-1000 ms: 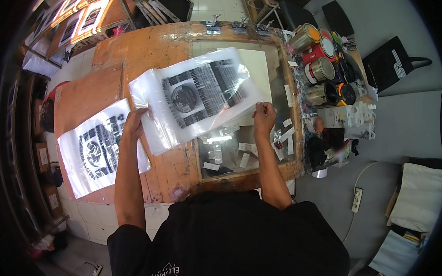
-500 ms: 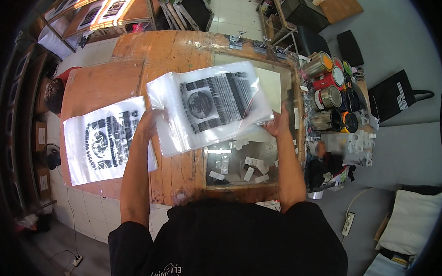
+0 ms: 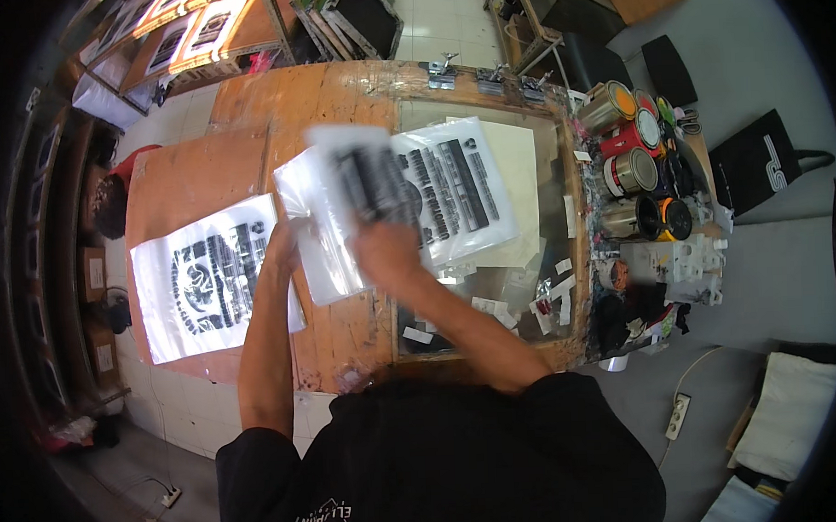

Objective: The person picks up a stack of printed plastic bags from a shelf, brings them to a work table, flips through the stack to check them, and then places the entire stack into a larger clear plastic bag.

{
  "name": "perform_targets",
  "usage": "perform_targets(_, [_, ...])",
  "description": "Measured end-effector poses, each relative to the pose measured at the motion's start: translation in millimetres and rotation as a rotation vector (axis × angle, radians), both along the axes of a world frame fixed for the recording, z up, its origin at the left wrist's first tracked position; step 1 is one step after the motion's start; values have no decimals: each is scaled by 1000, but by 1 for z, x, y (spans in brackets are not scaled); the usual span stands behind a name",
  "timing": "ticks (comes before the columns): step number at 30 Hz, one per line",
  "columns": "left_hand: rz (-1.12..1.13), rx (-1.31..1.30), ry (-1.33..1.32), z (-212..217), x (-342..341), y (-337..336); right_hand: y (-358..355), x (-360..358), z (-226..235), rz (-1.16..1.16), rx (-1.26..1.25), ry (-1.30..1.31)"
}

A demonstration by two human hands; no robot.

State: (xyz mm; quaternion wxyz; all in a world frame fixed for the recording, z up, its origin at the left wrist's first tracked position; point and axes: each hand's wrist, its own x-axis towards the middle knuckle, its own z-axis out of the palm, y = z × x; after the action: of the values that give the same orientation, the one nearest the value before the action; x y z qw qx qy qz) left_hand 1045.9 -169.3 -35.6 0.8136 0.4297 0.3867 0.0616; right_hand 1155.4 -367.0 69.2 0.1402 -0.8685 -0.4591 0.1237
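A stack of clear plastic bags with black print (image 3: 476, 195) lies slanted over the middle of the wooden table. My left hand (image 3: 287, 247) is closed on its left edge. My right hand (image 3: 387, 253), smeared by motion, is over the stack's middle and grips the top printed bag (image 3: 355, 157), which is folded up and blurred. Below it, another bag with the same kind of print shows. Left of my left forearm lies a second stack of printed plastic bags (image 3: 202, 278), flat on the table.
A glass panel (image 3: 453, 338) with scattered white slips is set into the table's right side. A pale sheet (image 3: 520, 156) lies beside the stack. Paint cans (image 3: 631, 171) crowd the right edge, metal clamps (image 3: 444, 71) the far edge. A person's head (image 3: 109, 205) shows at far left.
My right hand has left the stack's right edge and swung left across it, carrying the top bag up and over. My left hand stays at the left edge.
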Motion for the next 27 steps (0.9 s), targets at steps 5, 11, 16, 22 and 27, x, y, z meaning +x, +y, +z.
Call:
perform_targets(5, [43, -110, -89, -4, -5, -1, -1, -21, -40, -227, 549, 369])
perform_targets(11, [40, -62, 52, 12, 0, -5, -30, -13, -87, -52, 413, 364])
perform_targets(16, [116, -135, 102, 11, -1, -4, -31, -8, -113, -129, 471, 750])
perform_targets(22, [-31, 7, 116, 2, -8, 3, -43, 6, -82, -73, 408, -5])
perform_targets(27, [-6, 47, 114, -3, 0, 0, -46, 23, -122, -130, 588, 271])
